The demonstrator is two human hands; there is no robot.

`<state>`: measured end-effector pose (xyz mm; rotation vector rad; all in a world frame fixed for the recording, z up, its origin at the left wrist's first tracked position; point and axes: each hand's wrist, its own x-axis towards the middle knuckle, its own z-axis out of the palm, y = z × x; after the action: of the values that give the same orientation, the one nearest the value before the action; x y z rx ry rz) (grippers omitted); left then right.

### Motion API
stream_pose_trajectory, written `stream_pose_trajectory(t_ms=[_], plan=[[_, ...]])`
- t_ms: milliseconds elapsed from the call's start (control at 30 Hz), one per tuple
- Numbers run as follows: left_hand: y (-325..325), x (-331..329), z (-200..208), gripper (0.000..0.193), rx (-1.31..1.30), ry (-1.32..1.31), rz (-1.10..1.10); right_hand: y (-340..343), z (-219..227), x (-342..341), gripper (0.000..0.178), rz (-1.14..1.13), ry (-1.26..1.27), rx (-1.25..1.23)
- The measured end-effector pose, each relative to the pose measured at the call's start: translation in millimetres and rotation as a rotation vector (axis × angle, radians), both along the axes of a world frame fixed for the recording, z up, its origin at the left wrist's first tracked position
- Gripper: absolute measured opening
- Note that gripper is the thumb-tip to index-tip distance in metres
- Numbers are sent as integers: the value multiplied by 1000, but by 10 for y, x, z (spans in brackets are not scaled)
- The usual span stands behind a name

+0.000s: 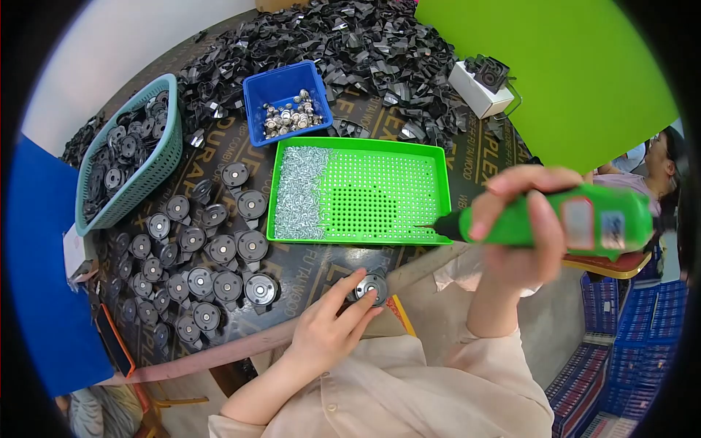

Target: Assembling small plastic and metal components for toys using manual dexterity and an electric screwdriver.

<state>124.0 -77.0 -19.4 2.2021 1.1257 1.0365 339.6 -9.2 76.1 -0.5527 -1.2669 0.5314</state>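
Note:
My right hand (pixel 517 226) is wrapped round a green electric screwdriver (pixel 595 219), held level. Its dark nose and thin bit point left, over the lower right corner of a green perforated tray (pixel 420 175). Many small silver screws (pixel 299 193) fill the tray's left side. At the table's near edge, my left hand (pixel 326 328) has its fingers closed on a round black part with a metal disc (pixel 378 286). The fingertips cover some of that part. Similar round parts (pixel 261 290) lie on the table left of this hand.
A blue bin (pixel 253 109) of small metal pieces stands behind the tray. At the left is a teal basket (pixel 175 135) of black round parts. Black pieces (pixel 350 44) heap up at the back. A white box (pixel 475 91) bears a black device. Another person (pixel 657 171) is at the right.

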Motion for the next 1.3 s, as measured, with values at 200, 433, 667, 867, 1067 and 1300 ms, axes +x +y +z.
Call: stream_pose_trajectory(t_ms=[200,433,667,867,1067,1300], plan=[[-6,-30,-95,29,109,28,71,237,-136,-171,20,48,-20,-114],[4,-11,-94,35,105,56,71,281,-171,-217,18,56,-78,-165],[3,-29,-168,37,144,81,75,280,-149,-263,16,40,-105,-196],[-3,-17,-208,38,211,95,92,271,-161,-290,16,39,-102,-211],[15,-15,-177,35,209,80,89,255,-128,-322,16,7,-140,-214],[17,-39,-193,26,242,113,48,-113,126,-305,20,245,-71,-57]])
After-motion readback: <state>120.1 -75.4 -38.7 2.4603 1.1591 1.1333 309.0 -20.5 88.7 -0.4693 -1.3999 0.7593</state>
